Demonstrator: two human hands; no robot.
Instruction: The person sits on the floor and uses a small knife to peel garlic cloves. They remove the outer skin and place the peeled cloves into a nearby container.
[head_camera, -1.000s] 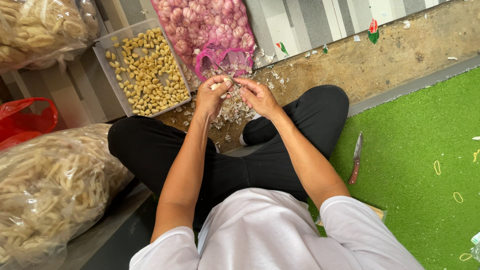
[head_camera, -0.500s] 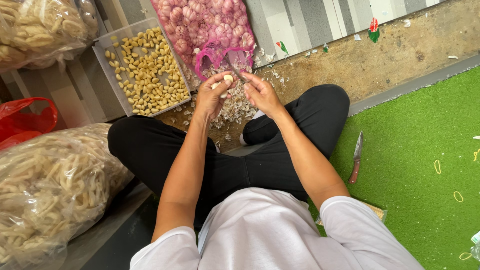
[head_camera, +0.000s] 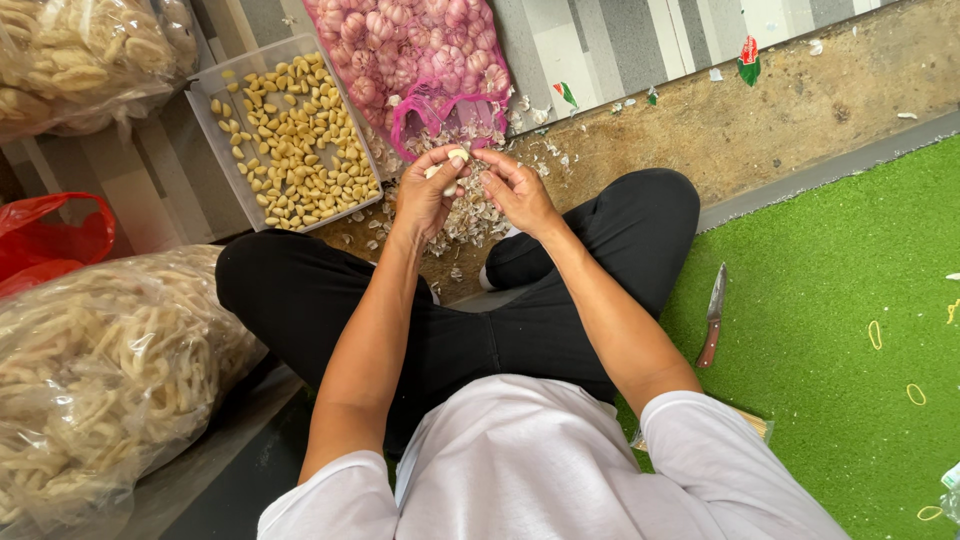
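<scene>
- The left hand (head_camera: 428, 195) is closed around a pale garlic clove (head_camera: 457, 156), pinched at its fingertips above the person's crossed legs.
- The right hand (head_camera: 516, 190) meets it from 3 o'clock, fingers curled and touching the same clove; whether it grips anything of its own I cannot tell.
- Below both hands lies a heap of papery garlic skins (head_camera: 470, 215) on the floor.
- At 10 o'clock from the hands sits a clear tray (head_camera: 205, 120) of peeled cloves (head_camera: 295, 140).
- At 12 o'clock, a pink mesh sack (head_camera: 410, 50) of unpeeled garlic.
- At 4 o'clock, well apart, a knife (head_camera: 712, 315) rests on the green mat (head_camera: 830, 400).
</scene>
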